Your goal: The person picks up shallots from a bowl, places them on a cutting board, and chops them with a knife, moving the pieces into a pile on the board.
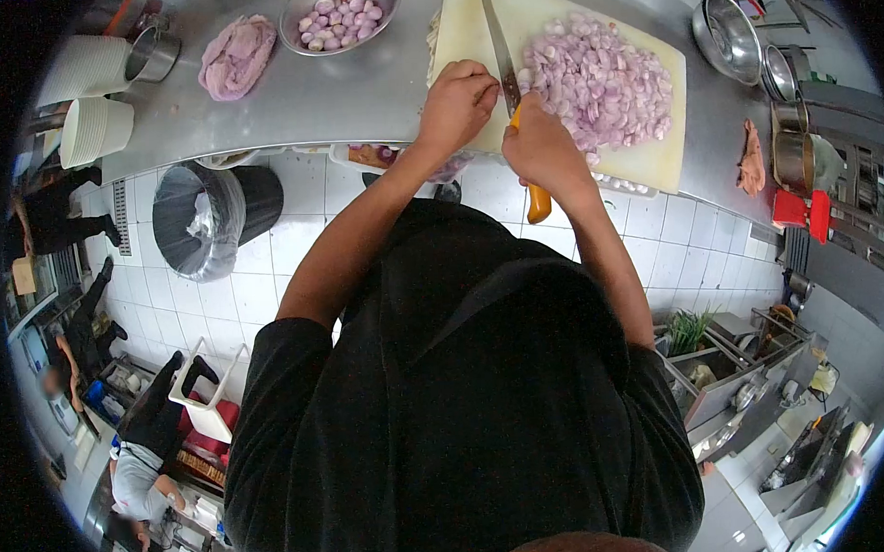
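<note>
My right hand (547, 148) is wrapped round the orange handle of a knife (499, 42), whose long blade points away from me over the white cutting board (463, 27). Just left of the blade, my left hand (460, 102) has its fingers curled and pinched together close to the board. Whatever those fingers hold, if anything, is hidden. To the right of the knife, a broad pile of cut shallots (601, 81) covers much of the board. A metal bowl (291, 40) of whole peeled shallots (340, 17) stands left of the board.
A crumpled pinkish cloth (238, 57) lies on the steel counter (188, 110). Stacked white tubs (96, 132) stand at the left end, metal bowls (728, 40) at the right. Below the counter is a lined bin (199, 226). Other people (142, 481) are at the far left.
</note>
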`<action>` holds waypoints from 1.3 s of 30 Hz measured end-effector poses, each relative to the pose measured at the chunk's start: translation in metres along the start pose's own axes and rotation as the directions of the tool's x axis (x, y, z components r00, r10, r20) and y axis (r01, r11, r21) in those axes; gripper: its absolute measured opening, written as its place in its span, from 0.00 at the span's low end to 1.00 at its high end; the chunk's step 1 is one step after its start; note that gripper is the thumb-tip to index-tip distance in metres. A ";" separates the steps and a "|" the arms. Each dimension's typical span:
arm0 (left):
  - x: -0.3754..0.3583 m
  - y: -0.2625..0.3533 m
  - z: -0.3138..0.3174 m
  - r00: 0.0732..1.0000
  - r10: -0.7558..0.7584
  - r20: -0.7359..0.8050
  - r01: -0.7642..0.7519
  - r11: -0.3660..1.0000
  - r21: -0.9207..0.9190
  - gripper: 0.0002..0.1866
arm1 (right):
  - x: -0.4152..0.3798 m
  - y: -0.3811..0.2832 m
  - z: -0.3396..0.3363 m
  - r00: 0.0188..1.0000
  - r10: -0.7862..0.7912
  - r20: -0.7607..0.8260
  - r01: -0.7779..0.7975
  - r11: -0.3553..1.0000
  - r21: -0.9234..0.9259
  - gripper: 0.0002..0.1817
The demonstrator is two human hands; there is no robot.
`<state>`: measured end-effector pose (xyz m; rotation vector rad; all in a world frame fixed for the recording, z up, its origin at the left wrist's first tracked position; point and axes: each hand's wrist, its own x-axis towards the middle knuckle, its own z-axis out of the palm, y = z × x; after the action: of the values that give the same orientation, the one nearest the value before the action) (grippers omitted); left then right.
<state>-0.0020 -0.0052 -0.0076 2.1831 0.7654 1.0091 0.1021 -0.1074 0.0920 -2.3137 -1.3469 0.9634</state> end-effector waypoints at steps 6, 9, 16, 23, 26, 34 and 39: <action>0.000 0.001 0.000 0.999 -0.032 0.018 0.032 0.999 -0.001 0.05 | 0.005 0.010 0.011 0.998 -0.045 -0.050 0.042 0.997 -0.057 0.14; 0.001 0.001 0.000 0.999 -0.037 0.026 0.037 0.999 -0.001 0.06 | 0.007 0.010 0.012 0.999 -0.028 -0.041 0.026 0.998 -0.057 0.15; 0.004 0.001 -0.005 0.994 0.003 0.107 -0.006 1.000 0.027 0.15 | -0.006 -0.006 -0.043 0.989 0.097 0.110 -0.109 0.989 0.104 0.17; 0.023 0.007 -0.009 0.950 -0.011 0.314 -0.038 0.988 0.148 0.17 | -0.011 0.000 -0.062 0.984 0.102 0.144 -0.115 0.989 0.090 0.18; 0.033 0.005 -0.005 0.907 -0.023 0.420 -0.076 0.973 0.218 0.17 | -0.013 0.012 -0.064 0.991 0.077 0.109 -0.092 0.985 0.142 0.18; 0.055 -0.002 -0.006 0.838 -0.083 0.540 -0.001 0.988 0.153 0.14 | -0.024 0.037 -0.055 0.998 0.041 -0.050 -0.024 0.958 0.286 0.16; 0.034 0.006 -0.016 0.902 -0.175 0.395 0.131 0.982 0.137 0.10 | -0.019 0.052 -0.011 0.989 -0.034 -0.145 0.064 0.975 0.212 0.16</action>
<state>0.0050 0.0194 0.0201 2.2751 0.7893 0.4176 0.1374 -0.1503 0.0790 -2.1321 -1.1748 0.8665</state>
